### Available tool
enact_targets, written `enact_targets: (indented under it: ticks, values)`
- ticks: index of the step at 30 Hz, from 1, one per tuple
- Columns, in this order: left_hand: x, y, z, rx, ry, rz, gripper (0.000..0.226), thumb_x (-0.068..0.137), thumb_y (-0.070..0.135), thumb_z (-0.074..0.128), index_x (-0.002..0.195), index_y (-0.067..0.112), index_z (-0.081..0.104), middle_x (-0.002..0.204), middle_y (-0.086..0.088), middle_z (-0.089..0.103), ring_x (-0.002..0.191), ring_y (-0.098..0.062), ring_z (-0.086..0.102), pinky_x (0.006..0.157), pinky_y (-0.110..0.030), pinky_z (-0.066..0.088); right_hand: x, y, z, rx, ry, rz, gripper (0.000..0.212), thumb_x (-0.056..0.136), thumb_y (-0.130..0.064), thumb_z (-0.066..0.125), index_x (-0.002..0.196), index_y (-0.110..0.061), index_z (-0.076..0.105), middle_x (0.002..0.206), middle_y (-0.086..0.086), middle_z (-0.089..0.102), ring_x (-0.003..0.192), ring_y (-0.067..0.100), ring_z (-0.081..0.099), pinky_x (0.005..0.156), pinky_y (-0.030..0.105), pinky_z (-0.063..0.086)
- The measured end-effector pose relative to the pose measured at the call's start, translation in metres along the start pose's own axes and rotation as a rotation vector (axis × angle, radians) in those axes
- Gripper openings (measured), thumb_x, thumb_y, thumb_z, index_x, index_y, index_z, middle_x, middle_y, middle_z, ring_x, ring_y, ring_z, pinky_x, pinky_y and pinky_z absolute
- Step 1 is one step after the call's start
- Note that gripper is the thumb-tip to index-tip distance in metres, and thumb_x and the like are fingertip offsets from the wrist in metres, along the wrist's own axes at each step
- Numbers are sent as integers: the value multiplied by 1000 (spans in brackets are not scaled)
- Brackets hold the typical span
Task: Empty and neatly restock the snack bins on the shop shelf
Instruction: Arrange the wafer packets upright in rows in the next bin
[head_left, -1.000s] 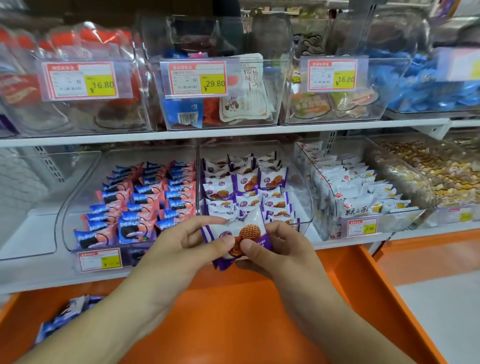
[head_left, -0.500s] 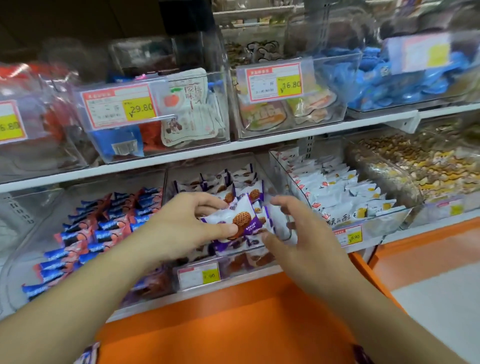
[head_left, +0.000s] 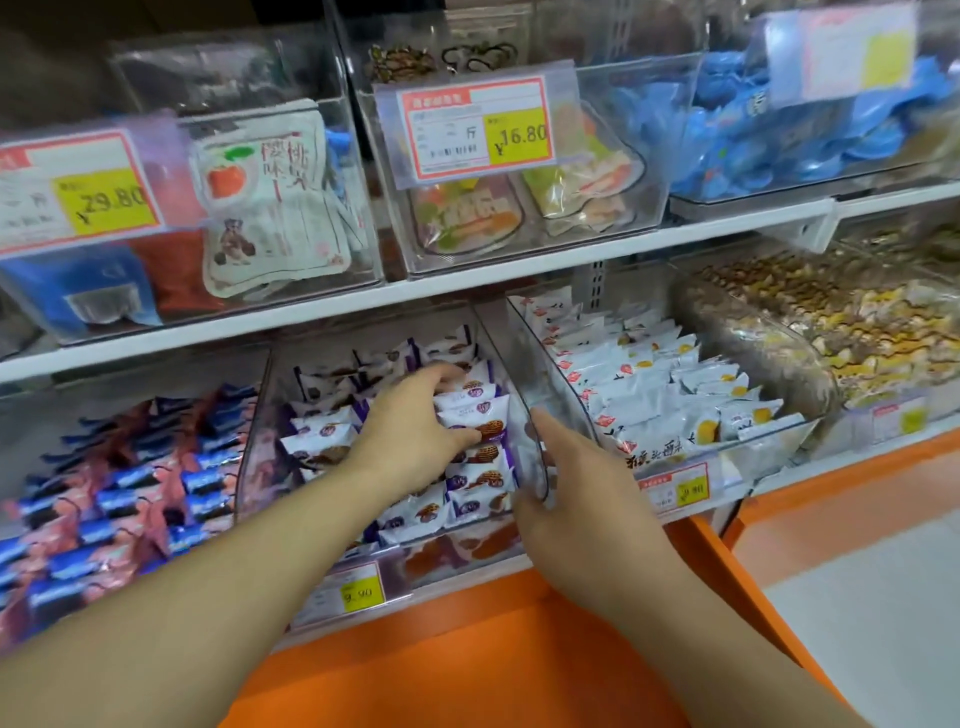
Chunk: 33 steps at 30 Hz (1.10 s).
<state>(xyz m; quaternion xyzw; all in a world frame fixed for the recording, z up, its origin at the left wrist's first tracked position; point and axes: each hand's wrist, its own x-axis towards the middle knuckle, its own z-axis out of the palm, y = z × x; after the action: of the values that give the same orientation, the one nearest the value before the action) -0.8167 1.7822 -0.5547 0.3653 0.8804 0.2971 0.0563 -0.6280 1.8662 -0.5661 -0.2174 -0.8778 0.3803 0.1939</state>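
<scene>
A clear snack bin (head_left: 258, 415) on the lower shelf holds rows of purple-and-white waffle snack packets (head_left: 483, 488). My left hand (head_left: 410, 434) reaches into this bin. Its thumb and fingers curl round one waffle packet (head_left: 470, 410) at the top of the right-hand row. My right hand (head_left: 576, 483) is at the bin's right front corner with straight fingers against the clear side wall, holding nothing.
To the left stands a bin of blue-and-red packets (head_left: 130, 493), to the right a bin of white packets (head_left: 654, 389) and a bin of mixed sweets (head_left: 841, 322). More clear bins with price tags (head_left: 475, 130) sit on the upper shelf. An orange ledge (head_left: 441, 654) runs below.
My left hand carried the waffle packet from in front of the shelf into the bin. My right hand let go of it and moved to the bin's right wall.
</scene>
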Motion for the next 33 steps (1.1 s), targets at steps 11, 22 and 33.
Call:
enact_targets:
  ticks: [11, 22, 33]
  values:
    - [10, -4, -9, 8, -27, -65, 50, 79, 40, 90, 124, 32, 70, 141, 8, 62, 129, -18, 58, 101, -29, 45, 2, 5, -2, 35, -25, -29, 48, 91, -14, 68, 133, -34, 54, 112, -17, 63, 97, 2, 63, 66, 10, 47]
    - [10, 1, -4, 195, 8, 20, 66, 68, 51, 94, 126, 30, 73, 131, 3, 52, 121, -23, 52, 104, -40, 48, -1, 1, -6, 65, -25, -39, 48, 86, -8, 66, 121, -40, 57, 102, -16, 65, 89, 0, 62, 62, 12, 49]
    - [5, -4, -13, 73, 26, 33, 36, 83, 35, 87, 117, 31, 77, 133, 8, 66, 125, -13, 59, 99, -25, 43, -3, -4, -9, 96, -32, -32, 58, 90, -6, 67, 133, -43, 54, 104, -22, 65, 101, -11, 58, 66, 8, 52]
